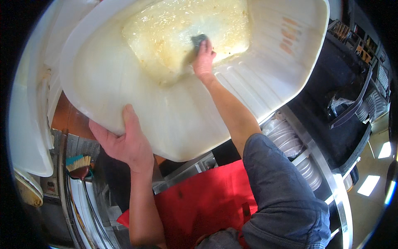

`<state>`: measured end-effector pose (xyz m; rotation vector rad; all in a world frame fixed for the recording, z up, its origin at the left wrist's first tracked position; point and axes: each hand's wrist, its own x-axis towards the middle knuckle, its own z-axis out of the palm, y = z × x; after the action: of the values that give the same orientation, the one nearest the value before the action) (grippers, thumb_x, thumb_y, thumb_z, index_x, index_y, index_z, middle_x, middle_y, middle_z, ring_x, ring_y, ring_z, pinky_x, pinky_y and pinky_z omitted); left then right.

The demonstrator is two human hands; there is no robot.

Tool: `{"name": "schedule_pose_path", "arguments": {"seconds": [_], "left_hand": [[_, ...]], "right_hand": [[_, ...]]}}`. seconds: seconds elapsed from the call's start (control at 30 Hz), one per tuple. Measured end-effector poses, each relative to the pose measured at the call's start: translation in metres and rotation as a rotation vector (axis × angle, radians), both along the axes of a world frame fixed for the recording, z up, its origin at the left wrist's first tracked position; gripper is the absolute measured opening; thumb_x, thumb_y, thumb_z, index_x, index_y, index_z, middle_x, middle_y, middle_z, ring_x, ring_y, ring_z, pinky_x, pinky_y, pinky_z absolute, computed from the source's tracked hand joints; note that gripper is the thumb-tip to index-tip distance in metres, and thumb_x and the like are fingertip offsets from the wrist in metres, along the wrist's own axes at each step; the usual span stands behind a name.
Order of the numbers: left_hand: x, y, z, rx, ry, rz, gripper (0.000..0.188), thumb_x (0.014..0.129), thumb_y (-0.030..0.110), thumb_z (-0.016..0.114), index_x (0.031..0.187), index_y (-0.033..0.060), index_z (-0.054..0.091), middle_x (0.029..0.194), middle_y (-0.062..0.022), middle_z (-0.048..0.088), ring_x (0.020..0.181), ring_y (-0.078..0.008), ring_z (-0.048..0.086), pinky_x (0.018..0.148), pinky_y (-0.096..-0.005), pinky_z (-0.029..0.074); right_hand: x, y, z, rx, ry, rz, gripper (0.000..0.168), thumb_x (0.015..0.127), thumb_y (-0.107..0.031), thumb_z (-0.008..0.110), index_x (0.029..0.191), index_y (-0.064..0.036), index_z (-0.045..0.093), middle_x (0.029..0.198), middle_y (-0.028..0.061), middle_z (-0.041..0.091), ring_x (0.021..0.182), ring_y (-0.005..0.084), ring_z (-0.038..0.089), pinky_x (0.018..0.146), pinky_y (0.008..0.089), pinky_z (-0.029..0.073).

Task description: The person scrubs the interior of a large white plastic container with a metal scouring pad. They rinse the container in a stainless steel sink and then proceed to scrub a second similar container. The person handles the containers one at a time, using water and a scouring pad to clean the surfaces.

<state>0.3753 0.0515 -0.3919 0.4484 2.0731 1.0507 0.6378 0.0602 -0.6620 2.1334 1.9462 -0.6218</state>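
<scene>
A large white plastic tub (174,121) tilts before me, its inside facing up toward my view. Shallow yellowish liquid with small brown specks (161,37) covers its bottom. My right hand (204,59) reaches down into the tub and grips a dark grey scouring pad (199,41) against the wet bottom; the pad is blurred. With the thumb inside the wall and the fingers around the outside, my left hand (126,141) holds the tub's near left rim. Those fingers are partly hidden by the rim. Faded orange writing marks the tub's right wall.
Another white plastic container (28,124) stands at the far left. Below it, a brush with pale bristles (79,165) lies near long thin handles. At right, a metal-framed rack (314,152) holds plastic-wrapped stacks (284,137). A red apron (202,199) covers my front.
</scene>
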Motion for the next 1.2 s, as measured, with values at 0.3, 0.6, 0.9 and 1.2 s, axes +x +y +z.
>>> {"name": "schedule_pose_path", "arguments": {"seconds": [0.3, 0.6, 0.9, 1.2], "left_hand": [[-0.001, -0.001, 0.002, -0.040, -0.007, 0.030, 0.048, 0.087, 0.001, 0.067, 0.130, -0.0041, 0.047, 0.123, -0.0155, 0.057, 0.108, -0.0233, 0.057, 0.095, -0.0355, 0.047], [0.002, -0.004, -0.002, 0.018, -0.010, -0.022, 0.043, 0.088, 0.001, 0.066, 0.127, -0.0033, 0.048, 0.121, -0.0143, 0.058, 0.107, -0.0201, 0.057, 0.094, -0.0338, 0.047], [0.001, -0.001, 0.002, 0.001, -0.022, -0.003, 0.042, 0.088, 0.001, 0.065, 0.125, -0.0028, 0.046, 0.116, -0.0106, 0.054, 0.104, -0.0185, 0.054, 0.093, -0.0323, 0.044], [-0.012, -0.005, -0.001, -0.050, 0.016, -0.158, 0.040, 0.087, 0.013, 0.068, 0.117, -0.0011, 0.046, 0.107, -0.0193, 0.049, 0.098, -0.0359, 0.056, 0.087, -0.0439, 0.045]], "right_hand": [[-0.099, -0.054, 0.063, -0.495, 0.555, 0.078, 0.042, 0.071, 0.006, 0.064, 0.110, -0.010, 0.061, 0.119, 0.0133, 0.054, 0.113, 0.0365, 0.049, 0.097, 0.0443, 0.045], [0.014, -0.023, 0.061, -0.285, -0.077, 0.244, 0.028, 0.075, -0.003, 0.063, 0.100, -0.013, 0.071, 0.108, 0.0120, 0.062, 0.102, 0.0350, 0.058, 0.090, 0.0435, 0.050], [-0.069, -0.070, 0.099, -0.677, 0.194, 0.427, 0.016, 0.074, -0.003, 0.063, 0.087, -0.007, 0.071, 0.101, 0.0169, 0.066, 0.100, 0.0400, 0.060, 0.089, 0.0426, 0.050], [-0.058, 0.007, 0.159, -0.652, 0.512, -0.469, 0.026, 0.079, -0.012, 0.069, 0.102, -0.001, 0.073, 0.085, 0.0112, 0.071, 0.075, 0.0117, 0.063, 0.067, 0.0283, 0.051]]}}
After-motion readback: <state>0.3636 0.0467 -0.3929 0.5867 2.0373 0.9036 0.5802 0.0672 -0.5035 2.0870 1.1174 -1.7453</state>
